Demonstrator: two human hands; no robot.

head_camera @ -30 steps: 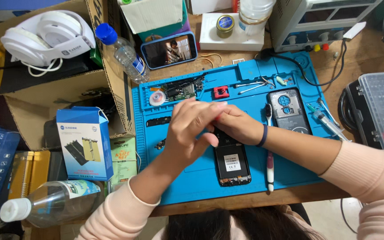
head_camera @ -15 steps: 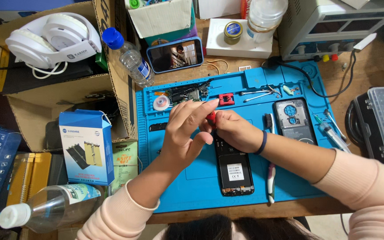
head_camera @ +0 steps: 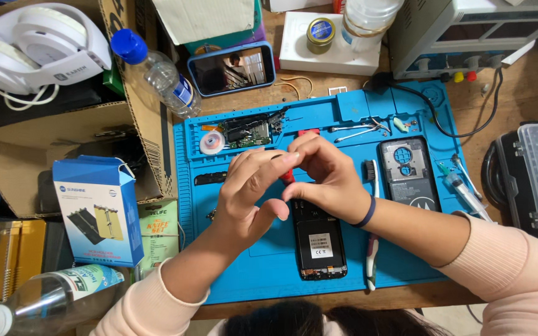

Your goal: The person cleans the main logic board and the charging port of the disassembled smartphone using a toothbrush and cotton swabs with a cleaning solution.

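Note:
Both my hands meet over the middle of a blue repair mat [head_camera: 269, 267]. My left hand [head_camera: 250, 193] and my right hand [head_camera: 322, 171] pinch a small red-handled tool [head_camera: 287, 176] between their fingertips; most of it is hidden. Just below them lies an opened black phone [head_camera: 319, 242] with its back off and a white label showing. A circuit board [head_camera: 247, 132] sits at the mat's top left beside a round white tape roll [head_camera: 212, 142].
A grey phone back cover [head_camera: 406, 171], tweezers [head_camera: 356, 130], a toothbrush [head_camera: 372, 249] and a syringe [head_camera: 465, 190] lie on the mat's right. Behind it: a lit phone [head_camera: 231, 68], a water bottle [head_camera: 157, 71], a power supply [head_camera: 468, 31]. Left: cardboard box, blue carton [head_camera: 98, 208], white headphones [head_camera: 38, 43].
My hands have lifted off the black phone and come together slightly higher on the mat, now pinching the red tool between them. The view has shifted a little.

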